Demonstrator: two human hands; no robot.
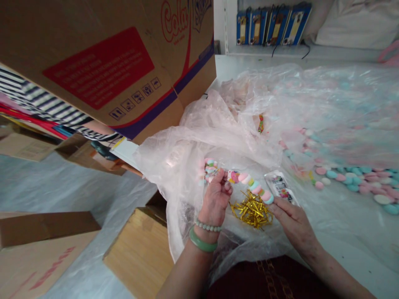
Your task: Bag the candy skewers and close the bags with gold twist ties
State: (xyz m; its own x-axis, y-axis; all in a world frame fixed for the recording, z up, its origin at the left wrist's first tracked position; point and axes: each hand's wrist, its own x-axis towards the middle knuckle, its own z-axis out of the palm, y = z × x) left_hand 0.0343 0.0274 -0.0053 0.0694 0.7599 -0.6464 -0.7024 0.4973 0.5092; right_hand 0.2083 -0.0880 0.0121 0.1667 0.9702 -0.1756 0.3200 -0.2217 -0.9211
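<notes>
Apparently, one pink-white-blue row of round sweets (pixel 256 187) is formed: left grip (pixel 217 197) pinching its printed white tag (pixel 233 176) end, right grip (pixel 292 221) its other. Shiny gold strips (pixel 254 211) between grips and loose pastel discs (pixel 370 180) right of them are left.

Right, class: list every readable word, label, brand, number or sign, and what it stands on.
"Cola": large cardboard box.
Second word there: cut off.
Row of handling symbols: same box.
Its red panel: too blurred.
Red lettering, lower-left carton: too blurred.
Any print on small card, printed packet, blue packs: too small.
</notes>
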